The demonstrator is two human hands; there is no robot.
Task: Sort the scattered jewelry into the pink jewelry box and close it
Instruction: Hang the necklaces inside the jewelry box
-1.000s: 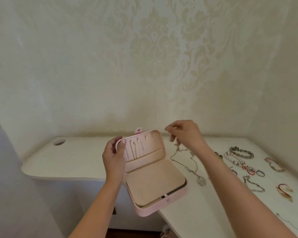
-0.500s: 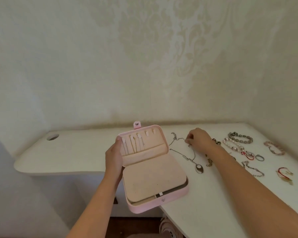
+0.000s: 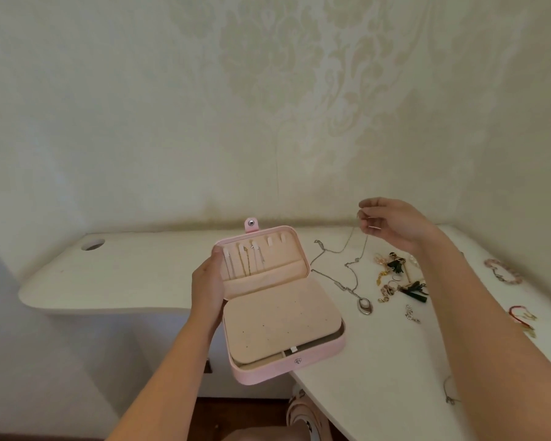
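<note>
Left hand [image 3: 209, 281]: fingers curled round the left edge of the lid of the pink jewelry box [image 3: 280, 326], thumb at the lid's top-left corner; props the lid open.
Right hand [image 3: 392, 222]: fingertips pinched on one end of a thin silver chain [image 3: 362, 247]; raised up and to the right of the box.
Chain: hangs down-left from the pinch toward the box; lower end trails on the table [image 3: 134, 275] just right of the lid.
Long axis: near vertical at the pinch, flattening toward the box lower down.
Key relation: free lid hooks [image 3: 269, 240] lie left of and below the pinch; two tabs at the right end of the row look bare, those to their left carry hung chains [image 3: 244, 262].
Nearer hand: right, already on the chain; left occupied with the lid.
Judged next move: leftward carry, top of chain to a bare tab.
Right of box, on table: pendant necklace [image 3: 365, 305], then an earring cluster [image 3: 395, 275]; farther right, a beaded bracelet [image 3: 503, 272].
Hard to make out: strands cross beside the lid; possibly the lifted chain and the pendant necklace touch or tangle there, not resolvable.
Hidden: tray under the box insert; table partly covered by the right forearm.
</note>
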